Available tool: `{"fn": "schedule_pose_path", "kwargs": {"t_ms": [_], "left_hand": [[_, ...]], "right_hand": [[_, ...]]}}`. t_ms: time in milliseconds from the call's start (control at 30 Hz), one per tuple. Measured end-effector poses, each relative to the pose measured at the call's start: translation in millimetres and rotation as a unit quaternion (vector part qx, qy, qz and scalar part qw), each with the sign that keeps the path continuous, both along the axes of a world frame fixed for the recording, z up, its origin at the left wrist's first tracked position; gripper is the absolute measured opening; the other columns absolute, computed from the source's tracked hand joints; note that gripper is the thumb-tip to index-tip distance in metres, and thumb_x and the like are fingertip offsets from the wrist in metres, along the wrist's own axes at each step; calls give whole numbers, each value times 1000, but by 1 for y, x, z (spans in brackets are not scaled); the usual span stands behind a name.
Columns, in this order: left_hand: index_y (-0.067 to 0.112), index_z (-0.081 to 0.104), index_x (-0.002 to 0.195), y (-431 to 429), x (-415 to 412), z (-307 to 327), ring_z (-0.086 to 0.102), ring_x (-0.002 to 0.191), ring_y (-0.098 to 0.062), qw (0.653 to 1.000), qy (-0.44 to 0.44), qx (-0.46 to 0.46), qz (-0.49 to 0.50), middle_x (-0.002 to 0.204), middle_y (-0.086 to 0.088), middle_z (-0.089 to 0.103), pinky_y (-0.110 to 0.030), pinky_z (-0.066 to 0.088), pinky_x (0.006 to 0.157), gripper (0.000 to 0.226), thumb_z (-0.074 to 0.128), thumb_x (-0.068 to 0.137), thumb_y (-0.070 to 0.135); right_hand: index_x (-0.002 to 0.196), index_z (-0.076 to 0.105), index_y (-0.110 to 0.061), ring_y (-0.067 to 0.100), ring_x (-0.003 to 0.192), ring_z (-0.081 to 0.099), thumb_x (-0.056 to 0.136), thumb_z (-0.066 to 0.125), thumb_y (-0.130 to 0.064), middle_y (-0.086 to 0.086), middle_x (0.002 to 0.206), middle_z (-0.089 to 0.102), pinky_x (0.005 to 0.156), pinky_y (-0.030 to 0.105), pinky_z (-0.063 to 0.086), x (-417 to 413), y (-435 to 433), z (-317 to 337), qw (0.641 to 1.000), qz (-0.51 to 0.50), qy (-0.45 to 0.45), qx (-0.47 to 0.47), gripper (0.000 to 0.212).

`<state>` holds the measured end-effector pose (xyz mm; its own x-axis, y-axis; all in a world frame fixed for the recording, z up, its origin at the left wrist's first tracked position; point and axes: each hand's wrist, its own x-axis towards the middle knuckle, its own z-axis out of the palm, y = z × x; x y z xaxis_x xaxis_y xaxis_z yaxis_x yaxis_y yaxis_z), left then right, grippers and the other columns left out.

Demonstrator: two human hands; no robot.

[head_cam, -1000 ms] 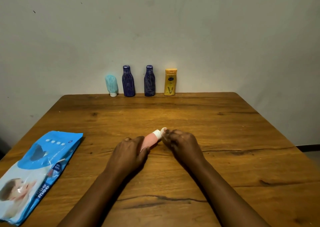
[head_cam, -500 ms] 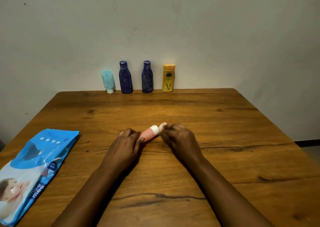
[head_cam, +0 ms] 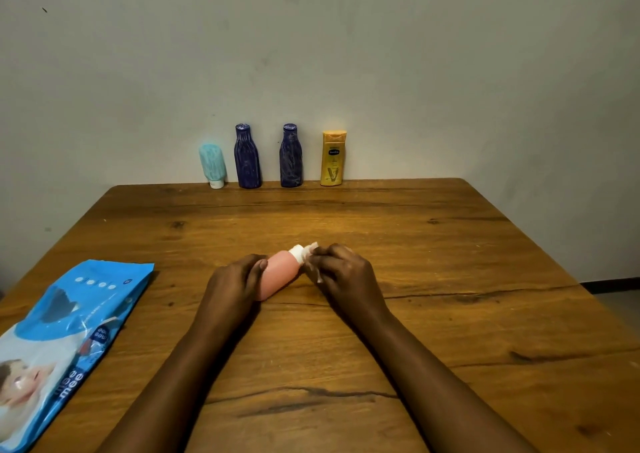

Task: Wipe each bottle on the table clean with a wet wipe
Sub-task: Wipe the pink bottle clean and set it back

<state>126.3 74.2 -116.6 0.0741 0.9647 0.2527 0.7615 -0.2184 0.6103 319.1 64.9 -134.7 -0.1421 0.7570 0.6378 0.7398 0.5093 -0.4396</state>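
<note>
As the head view has it, the pink bottle (head_cam: 280, 274) is held tilted low over the middle of the wooden table (head_cam: 450, 279), with its white cap (head_cam: 296, 252) pointing away and to the right. Whether its base touches the wood is unclear. The left hand (head_cam: 233, 284) grips the base end, fingers curled round it and thumb on top. The right hand (head_cam: 344, 274) pinches a crumpled wet wipe (head_cam: 312, 247) against the cap.

The bottle looks small, light and plastic. It is probably squeezable and slick once damp, so a firm but gentle hold low on the body, clear of the wiped end, seems soundest.

Well apart, 4 more stand at the far edge: teal bottle (head_cam: 213, 165), left blue bottle (head_cam: 247, 156), right blue bottle (head_cam: 291, 156) and yellow bottle (head_cam: 333, 158). A blue wipes pack (head_cam: 69, 321) lies at the left.
</note>
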Motion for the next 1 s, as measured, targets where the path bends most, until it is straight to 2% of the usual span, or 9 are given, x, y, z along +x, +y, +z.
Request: {"fn": "schedule_pose_path", "kwargs": {"t_ms": [67, 167, 300, 433, 600, 733, 800, 867, 1000], "left_hand": [[18, 71, 116, -2, 1, 0, 64, 86, -19, 1000, -9, 3, 7, 103, -6, 74, -37, 52, 75, 26, 50, 101, 24], [17, 71, 115, -3, 4, 2, 65, 88, -21, 1000, -14, -5, 4, 102, -8, 74, -39, 53, 78, 26, 51, 101, 24], [19, 63, 130, -7, 5, 5, 64, 104, -21, 1000, -13, 23, 14, 120, -7, 69, -36, 52, 86, 36, 59, 96, 31], [16, 60, 133, -13, 15, 6, 57, 107, -21, 987, 154, 49, -13, 122, -4, 67, -33, 44, 83, 56, 69, 86, 46], [15, 50, 142, -12, 13, 3, 49, 112, -16, 984, 173, 31, -6, 130, -2, 63, -26, 40, 80, 59, 63, 91, 41], [17, 37, 150, -14, 14, 0, 41, 118, -14, 981, 195, -4, -7, 138, -2, 45, -25, 42, 91, 63, 54, 96, 45], [17, 34, 151, -14, 14, 1, 40, 116, -13, 978, 206, -5, -11, 134, -1, 42, -24, 41, 90, 63, 52, 97, 45], [16, 35, 150, -13, 13, 1, 41, 114, -13, 978, 209, -6, -16, 131, -1, 44, -23, 41, 87, 63, 52, 97, 45], [15, 35, 150, -12, 13, -1, 42, 112, -12, 975, 220, -5, -12, 127, -1, 46, -22, 41, 86, 63, 50, 98, 46]], "right_hand": [[102, 71, -9, 15, 97, 59, 77, 73, -4, 4, 103, 67, 82, 25, 50, -4, 1, 5, 999, -14, 46, 11, 26], [103, 71, -7, 21, 99, 60, 72, 73, 0, 8, 105, 67, 82, 27, 50, -18, -1, 7, 1000, 4, -24, -14, 32], [104, 70, -4, 26, 101, 60, 72, 70, 4, 11, 107, 67, 84, 31, 51, -23, 2, 2, 998, 0, -58, -31, 33], [103, 71, -5, 24, 98, 60, 72, 70, 3, 9, 105, 67, 81, 29, 50, -24, 4, 3, 998, 3, -57, -27, 32], [99, 73, -10, 20, 93, 60, 80, 68, -4, 4, 99, 68, 76, 29, 50, -6, -5, -4, 996, 3, -58, -69, 21], [101, 72, -10, 15, 93, 60, 82, 66, -5, 3, 100, 67, 78, 24, 48, 3, -2, 0, 998, -45, 28, -35, 21], [105, 70, -9, 15, 98, 59, 80, 67, -2, 4, 104, 67, 83, 22, 47, -10, 4, 5, 999, -29, 10, -29, 27], [106, 70, -6, 20, 101, 59, 78, 68, 1, 8, 108, 68, 85, 25, 48, -23, 10, 6, 999, -4, -30, -33, 29], [99, 72, -8, 22, 96, 60, 77, 70, -3, 7, 104, 69, 77, 30, 52, -22, 5, 0, 996, 11, -76, -33, 23]]}}
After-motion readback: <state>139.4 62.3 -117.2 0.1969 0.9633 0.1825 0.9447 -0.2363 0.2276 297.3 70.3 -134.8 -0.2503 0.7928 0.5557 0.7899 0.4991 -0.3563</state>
